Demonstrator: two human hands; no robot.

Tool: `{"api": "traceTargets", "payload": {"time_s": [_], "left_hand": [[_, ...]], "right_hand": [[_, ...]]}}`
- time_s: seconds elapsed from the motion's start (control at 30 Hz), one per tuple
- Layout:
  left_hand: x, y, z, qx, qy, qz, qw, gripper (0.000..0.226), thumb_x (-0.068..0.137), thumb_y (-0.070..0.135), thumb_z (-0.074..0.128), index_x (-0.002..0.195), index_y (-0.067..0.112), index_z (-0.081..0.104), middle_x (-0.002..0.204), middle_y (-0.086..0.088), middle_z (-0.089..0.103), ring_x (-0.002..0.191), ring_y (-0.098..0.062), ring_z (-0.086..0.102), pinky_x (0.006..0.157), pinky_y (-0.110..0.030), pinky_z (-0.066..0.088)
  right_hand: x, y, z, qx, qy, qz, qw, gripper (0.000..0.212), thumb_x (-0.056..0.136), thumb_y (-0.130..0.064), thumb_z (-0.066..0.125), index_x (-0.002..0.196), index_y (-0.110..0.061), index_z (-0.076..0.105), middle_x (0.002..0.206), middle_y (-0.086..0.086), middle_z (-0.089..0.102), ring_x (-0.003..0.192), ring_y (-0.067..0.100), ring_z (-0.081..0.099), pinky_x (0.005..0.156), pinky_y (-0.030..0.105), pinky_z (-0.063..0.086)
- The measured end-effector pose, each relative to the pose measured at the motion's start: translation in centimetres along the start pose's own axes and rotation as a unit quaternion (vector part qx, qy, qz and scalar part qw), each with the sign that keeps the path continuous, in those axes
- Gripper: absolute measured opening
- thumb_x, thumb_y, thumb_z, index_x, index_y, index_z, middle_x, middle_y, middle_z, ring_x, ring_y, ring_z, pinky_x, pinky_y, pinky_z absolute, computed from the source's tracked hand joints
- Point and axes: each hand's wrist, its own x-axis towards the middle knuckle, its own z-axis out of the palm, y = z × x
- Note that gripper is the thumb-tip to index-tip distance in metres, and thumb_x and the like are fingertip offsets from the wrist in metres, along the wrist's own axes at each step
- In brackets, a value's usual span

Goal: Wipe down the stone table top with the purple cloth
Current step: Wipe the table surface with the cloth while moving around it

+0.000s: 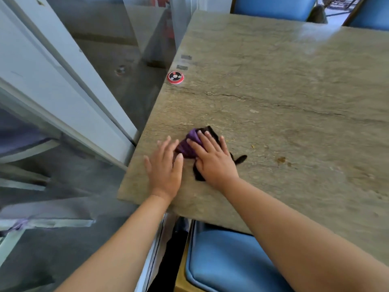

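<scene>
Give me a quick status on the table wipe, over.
Right hand flat on purple cloth, left hand flat beside it. Crumbs unwiped at right. Red call button near table edge.

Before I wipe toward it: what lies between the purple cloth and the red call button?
Only bare stone table top between purple cloth and red call button, head view.

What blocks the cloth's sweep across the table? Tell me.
Little does. The right hand presses the purple cloth flat; only the red call button sits on the stone table top, at its left edge.

Stone table top [273,81] with purple cloth [190,144], red disc [175,77], crumbs [281,159]
</scene>
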Motion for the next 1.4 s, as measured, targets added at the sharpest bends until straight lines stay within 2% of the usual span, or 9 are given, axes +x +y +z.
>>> {"api": "traceTargets", "payload": {"time_s": [0.13, 0.3, 0.43, 0.53, 0.67, 0.93, 1.03, 1.17, 1.4], "left_hand": [[-0.6, 0.1, 2.2, 0.189, -0.047, 0.079, 0.978, 0.064, 0.089, 0.054, 0.013, 0.148, 0.035, 0.030, 0.160, 0.012, 0.016, 0.149, -0.014, 0.000, 0.115, -0.060, -0.008], [-0.4, 0.1, 1.9, 0.136, -0.030, 0.077, 0.987, 0.063, 0.088, 0.049, 0.018, 0.144, 0.031, 0.039, 0.158, 0.011, 0.025, 0.149, -0.013, 0.006, 0.115, -0.059, -0.009], [-0.5, 0.0, 1.5, 0.025, -0.005, 0.078, 0.997, 0.061, 0.086, 0.038, 0.023, 0.143, 0.025, 0.042, 0.152, 0.010, 0.036, 0.147, -0.010, 0.015, 0.117, -0.054, -0.010], [-0.5, -0.3, 1.2, -0.046, -0.004, 0.064, 0.997, 0.063, 0.085, 0.034, 0.021, 0.143, 0.022, 0.041, 0.151, 0.008, 0.039, 0.147, -0.007, 0.017, 0.118, -0.052, -0.009], [-0.5, -0.4, 1.1, -0.052, -0.012, 0.068, 0.996, 0.064, 0.084, 0.034, 0.019, 0.143, 0.024, 0.042, 0.150, 0.009, 0.040, 0.147, -0.007, 0.016, 0.117, -0.054, -0.009], [-0.2, -0.6, 1.7, 0.071, -0.028, 0.098, 0.992, 0.060, 0.085, 0.044, 0.021, 0.137, 0.035, 0.049, 0.153, 0.009, 0.034, 0.147, -0.011, 0.014, 0.115, -0.057, -0.009], [-0.2, -0.6, 1.7, 0.091, -0.037, 0.102, 0.990, 0.059, 0.085, 0.044, 0.019, 0.135, 0.038, 0.050, 0.154, 0.008, 0.033, 0.148, -0.013, 0.013, 0.115, -0.058, -0.008], [-0.6, 0.0, 1.5, 0.159, -0.067, 0.112, 0.979, 0.063, 0.086, 0.046, 0.011, 0.139, 0.040, 0.045, 0.157, 0.009, 0.026, 0.149, -0.017, 0.005, 0.114, -0.060, -0.009], [-2.9, 3.1, 2.5, 0.099, -0.169, 0.141, 0.970, 0.078, 0.083, 0.058, 0.001, 0.146, 0.030, 0.037, 0.161, 0.009, 0.013, 0.149, -0.009, -0.005, 0.114, -0.045, -0.018]], "right_hand": [[-2.7, 6.7, -1.9, 0.008, 0.062, 0.238, 0.969, 0.057, 0.095, -0.031, 0.037, 0.150, -0.032, 0.022, 0.161, 0.003, 0.010, 0.148, 0.020, 0.002, 0.120, 0.043, -0.003], [-5.0, 6.5, -2.3, 0.040, 0.090, 0.436, 0.895, 0.061, 0.094, -0.028, 0.037, 0.152, -0.024, 0.017, 0.161, 0.012, 0.003, 0.148, 0.026, -0.004, 0.118, 0.046, -0.009], [-3.9, 0.7, -1.0, 0.019, 0.034, 0.302, 0.952, 0.065, 0.094, -0.034, 0.035, 0.153, -0.023, 0.009, 0.160, 0.014, -0.003, 0.147, 0.027, -0.010, 0.114, 0.046, -0.017], [-5.3, -3.5, 0.7, 0.001, 0.001, 0.064, 0.998, 0.062, 0.091, -0.037, 0.033, 0.150, -0.020, 0.025, 0.158, 0.016, 0.015, 0.147, 0.032, 0.006, 0.118, 0.055, 0.003], [-7.6, 0.4, 0.3, -0.075, -0.064, -0.190, 0.977, 0.057, 0.095, -0.043, 0.034, 0.149, -0.026, 0.024, 0.158, 0.010, 0.019, 0.148, 0.027, 0.009, 0.118, 0.052, 0.007], [-9.0, 6.6, -2.6, -0.029, -0.044, 0.208, 0.977, 0.060, 0.097, -0.045, 0.022, 0.152, -0.028, 0.008, 0.161, 0.006, -0.004, 0.147, 0.023, -0.011, 0.118, 0.044, -0.012], [-8.9, 2.6, -1.5, -0.037, -0.081, 0.036, 0.995, 0.065, 0.091, -0.049, 0.015, 0.152, -0.030, 0.009, 0.161, 0.008, -0.001, 0.147, 0.028, -0.009, 0.118, 0.054, -0.004], [-9.8, 0.6, -0.8, -0.093, -0.132, -0.257, 0.953, 0.055, 0.097, -0.042, 0.031, 0.150, -0.031, 0.018, 0.160, 0.009, 0.013, 0.147, 0.028, 0.004, 0.116, 0.051, -0.001], [-15.0, 11.4, -5.0, -0.114, -0.165, -0.152, 0.968, 0.056, 0.098, -0.055, 0.018, 0.149, -0.043, -0.002, 0.160, -0.003, -0.005, 0.148, 0.020, -0.008, 0.120, 0.046, 0.006]]}}
